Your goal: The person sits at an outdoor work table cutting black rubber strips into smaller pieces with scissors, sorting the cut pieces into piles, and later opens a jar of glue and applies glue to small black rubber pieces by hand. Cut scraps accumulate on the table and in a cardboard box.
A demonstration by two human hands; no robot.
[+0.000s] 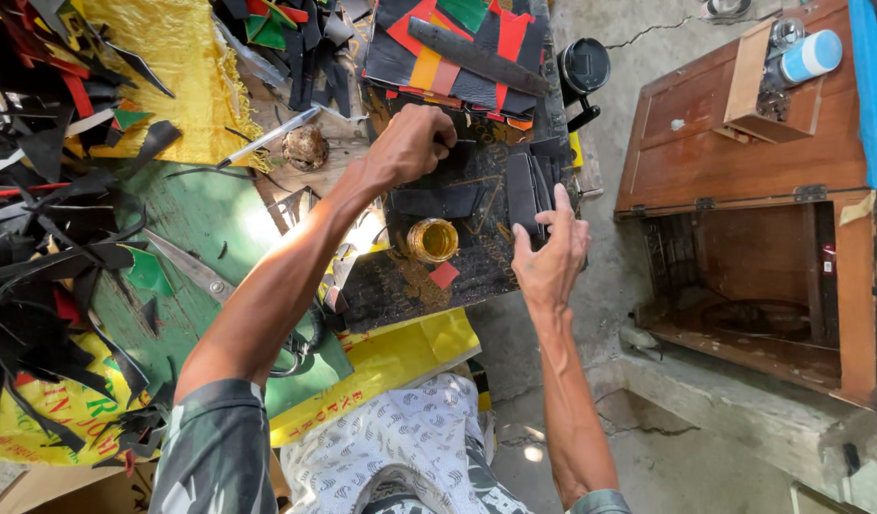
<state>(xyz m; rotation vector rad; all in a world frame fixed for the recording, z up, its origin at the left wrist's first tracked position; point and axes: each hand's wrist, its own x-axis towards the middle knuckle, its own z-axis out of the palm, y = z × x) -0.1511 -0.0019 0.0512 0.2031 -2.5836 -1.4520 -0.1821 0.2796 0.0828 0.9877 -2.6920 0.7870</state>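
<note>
Black leather strips pinched upright under right hand fingers; left hand curled shut, pressing a black piece flat; likely mid-gluing, open glue jar between both; next, careful alignment.

yellow printed sack | under work board, front | red lettering

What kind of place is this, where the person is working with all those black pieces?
Probably a small leather or shoe-repair workshop. Heaps of cut black, red and green scraps cover the bench, scissors lie beside them, and an open glue tin sits between the left hand and the right hand.
</note>
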